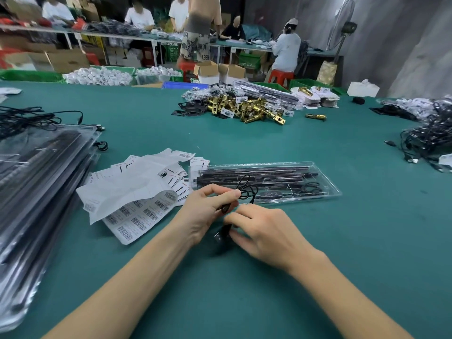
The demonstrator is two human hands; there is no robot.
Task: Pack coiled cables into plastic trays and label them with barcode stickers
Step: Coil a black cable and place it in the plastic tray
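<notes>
caught mid-pack: a thin black cable [245,192] pinched in loops between thumb and curled fingers of the left hand [208,211], raised just in front of the open plastic tray [325,189]. pinched at the cable's lower end by the fingertips of the right hand [264,233], close to a small dark plug or block [220,237], blurred. coil judged only half wound, not yet laid in the tray. tray already loaded with long black bars, a small black remote [270,194] and what looked like another coiled lead near its right end; no sticker seen on it, though hard to tell through the glare.

stacked at the far left, a pile of filled clear trays [41,179], probably done earlier units. between that pile and the open tray, loose barcode sticker sheets [137,216], some curled, within easy reach for labelling. left to do, by this reading: finish the coil, seat it, close up, stick a barcode.

further off on the green table [244,302]: tangled spare cables [430,138] at the right edge, more at the upper left, a heap of brass latch parts [244,108] in the middle. nothing lying between hands and tray. other workers at benches behind.
</notes>
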